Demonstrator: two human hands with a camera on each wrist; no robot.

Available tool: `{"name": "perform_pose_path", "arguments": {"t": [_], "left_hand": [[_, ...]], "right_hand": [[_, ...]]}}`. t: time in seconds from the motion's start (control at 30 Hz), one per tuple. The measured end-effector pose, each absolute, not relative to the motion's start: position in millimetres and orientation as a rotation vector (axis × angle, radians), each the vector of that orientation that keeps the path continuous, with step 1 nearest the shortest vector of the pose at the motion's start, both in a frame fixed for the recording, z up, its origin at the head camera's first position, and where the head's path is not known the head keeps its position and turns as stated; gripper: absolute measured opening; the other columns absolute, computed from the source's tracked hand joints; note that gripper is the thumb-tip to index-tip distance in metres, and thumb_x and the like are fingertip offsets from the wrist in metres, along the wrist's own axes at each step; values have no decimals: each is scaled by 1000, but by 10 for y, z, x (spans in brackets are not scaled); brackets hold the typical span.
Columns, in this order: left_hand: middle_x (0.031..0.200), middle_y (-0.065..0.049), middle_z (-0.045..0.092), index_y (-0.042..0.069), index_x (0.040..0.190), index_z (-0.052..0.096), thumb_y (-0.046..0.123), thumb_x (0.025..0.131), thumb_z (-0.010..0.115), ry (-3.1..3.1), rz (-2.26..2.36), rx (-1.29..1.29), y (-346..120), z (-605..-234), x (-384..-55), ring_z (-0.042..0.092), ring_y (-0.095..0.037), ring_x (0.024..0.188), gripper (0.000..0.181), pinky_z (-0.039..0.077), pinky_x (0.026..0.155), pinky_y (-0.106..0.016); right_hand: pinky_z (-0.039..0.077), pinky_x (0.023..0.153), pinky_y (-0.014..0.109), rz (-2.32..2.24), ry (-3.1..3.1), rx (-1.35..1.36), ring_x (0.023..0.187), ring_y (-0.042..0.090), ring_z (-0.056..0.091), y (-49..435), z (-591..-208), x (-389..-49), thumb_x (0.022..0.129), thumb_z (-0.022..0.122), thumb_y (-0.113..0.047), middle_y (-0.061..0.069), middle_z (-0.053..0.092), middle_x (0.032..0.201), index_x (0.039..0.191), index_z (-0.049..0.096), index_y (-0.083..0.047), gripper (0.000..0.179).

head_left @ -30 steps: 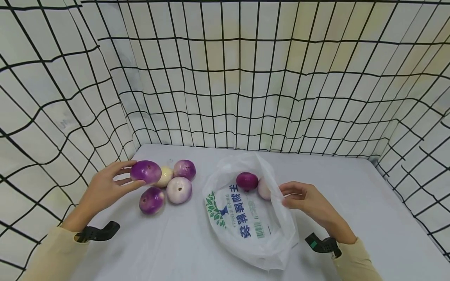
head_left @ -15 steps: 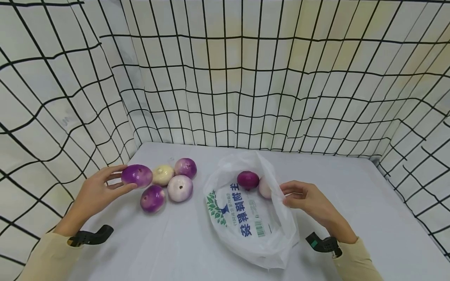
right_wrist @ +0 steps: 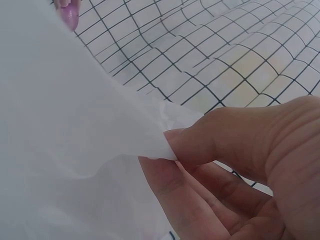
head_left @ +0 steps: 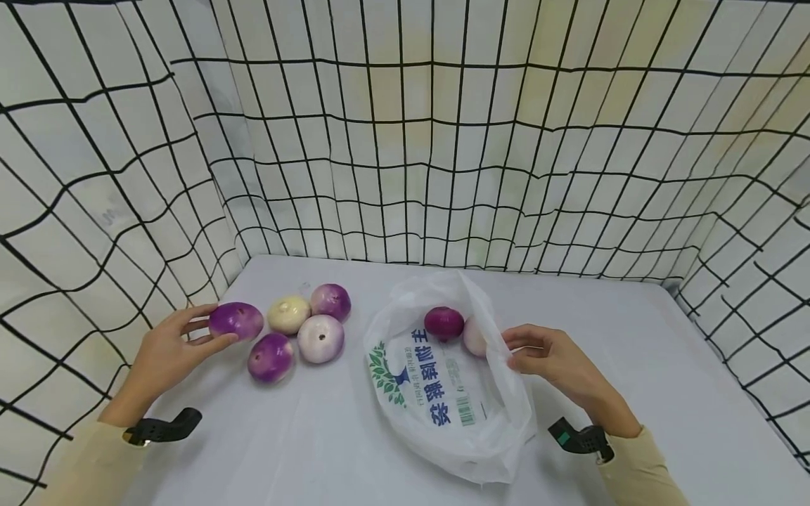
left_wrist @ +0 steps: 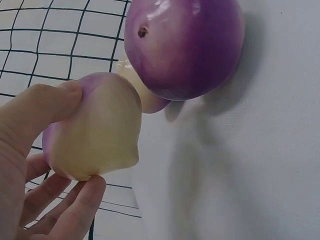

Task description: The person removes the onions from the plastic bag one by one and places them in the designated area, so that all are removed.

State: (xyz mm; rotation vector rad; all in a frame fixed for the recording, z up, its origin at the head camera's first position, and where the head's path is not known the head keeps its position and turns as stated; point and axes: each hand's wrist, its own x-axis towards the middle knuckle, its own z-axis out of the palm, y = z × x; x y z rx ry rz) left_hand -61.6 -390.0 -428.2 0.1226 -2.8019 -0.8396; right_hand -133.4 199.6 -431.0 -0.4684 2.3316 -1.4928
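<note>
Hands (head_left: pixel 167 355) (head_left: pixel 557 362) grip purple onion (head_left: pixel 236 322) (left) and bag (head_left: pixel 443 450) (right), four onions (head_left: pixel 321 339) between, netting (head_left: pixel 432 64) behind.

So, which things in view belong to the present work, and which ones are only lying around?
Apparently in the work:
purple onion, held in the left hand
white plastic bag, edge pinched by the right hand
two onions inside it
four onions on the white table

Apparently just surroundings:
black netting
black wristbands
</note>
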Motion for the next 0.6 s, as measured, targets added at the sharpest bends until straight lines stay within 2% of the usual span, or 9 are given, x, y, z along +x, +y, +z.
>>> {"name": "perform_pose_path", "arguments": {"t": [0.2,0.6], "left_hand": [[144,-39,51,-7,149,45,47,92,77,-2787,-817,165,-3927,-4416,-694,59,-60,121,85,55,93,-69],[148,-37,50,-8,148,46,50,92,75,-2821,-826,235,-3951,-4592,-790,56,-59,126,85,48,96,-71]], "right_hand": [[58,95,31,-1497,2325,-472,103,17,75,1996,-4310,-1336,93,75,-17,15,69,129,132,65,-9,41],[58,95,31,-1488,2341,-460,103,17,75,1997,-4298,-1350,93,75,-16,14,69,128,131,65,-11,40]]}}
